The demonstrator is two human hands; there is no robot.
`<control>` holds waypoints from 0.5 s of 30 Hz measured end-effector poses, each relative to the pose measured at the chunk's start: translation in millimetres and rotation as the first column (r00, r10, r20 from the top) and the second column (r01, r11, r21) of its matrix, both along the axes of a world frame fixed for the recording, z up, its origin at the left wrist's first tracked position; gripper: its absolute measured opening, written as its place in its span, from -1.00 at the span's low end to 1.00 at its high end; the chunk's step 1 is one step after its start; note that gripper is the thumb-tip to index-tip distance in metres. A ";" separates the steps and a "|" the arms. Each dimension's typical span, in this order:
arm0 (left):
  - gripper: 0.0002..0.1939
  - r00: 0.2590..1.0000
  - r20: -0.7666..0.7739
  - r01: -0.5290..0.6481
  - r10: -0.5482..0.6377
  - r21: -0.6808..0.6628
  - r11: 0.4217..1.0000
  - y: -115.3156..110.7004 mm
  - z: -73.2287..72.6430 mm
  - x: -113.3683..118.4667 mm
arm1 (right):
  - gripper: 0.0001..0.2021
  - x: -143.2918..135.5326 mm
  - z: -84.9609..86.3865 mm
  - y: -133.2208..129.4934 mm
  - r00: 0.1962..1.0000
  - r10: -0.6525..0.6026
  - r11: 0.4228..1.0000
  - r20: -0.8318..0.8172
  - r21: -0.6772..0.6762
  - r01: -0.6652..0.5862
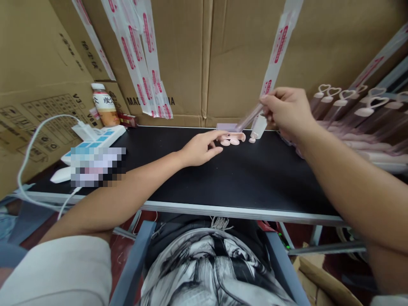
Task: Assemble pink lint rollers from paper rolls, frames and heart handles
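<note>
My right hand [283, 108] is raised above the back of the black table, its fingers closed around the upper end of a slim translucent pink tube [250, 117]. The tube slants down to the left, and its lower end is by a small pink plastic part [236, 136] with round discs under its front edge. From the left, my left hand [204, 148] reaches in with its thumb apart; the fingertips touch the pink part's left end. A white block-shaped piece [260, 126] stands right of the tube, and a small pink piece [253, 138] lies in front of it.
At the right are many clear tubes with heart-shaped tops [341, 98]. On the left stand a drink bottle [104, 106], a white power strip [95, 143] with cables, and a blurred-out object [95, 167]. Cardboard [236, 59] walls the back; the table's metal edge [204, 207] runs in front.
</note>
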State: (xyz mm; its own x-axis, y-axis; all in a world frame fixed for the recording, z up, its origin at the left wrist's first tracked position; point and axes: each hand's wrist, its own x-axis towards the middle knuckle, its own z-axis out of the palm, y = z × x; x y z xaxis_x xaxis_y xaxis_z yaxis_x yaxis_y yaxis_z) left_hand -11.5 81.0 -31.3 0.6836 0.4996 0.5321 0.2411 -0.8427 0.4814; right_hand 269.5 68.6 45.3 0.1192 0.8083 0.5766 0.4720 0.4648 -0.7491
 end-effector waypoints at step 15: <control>-0.67 0.987 0.155 -0.084 0.042 0.272 0.959 -23.2 21.4 -2.0 | -0.73 13.6 -36.7 7.4 0.714 -0.246 0.939 0.656 -0.021 0.343</control>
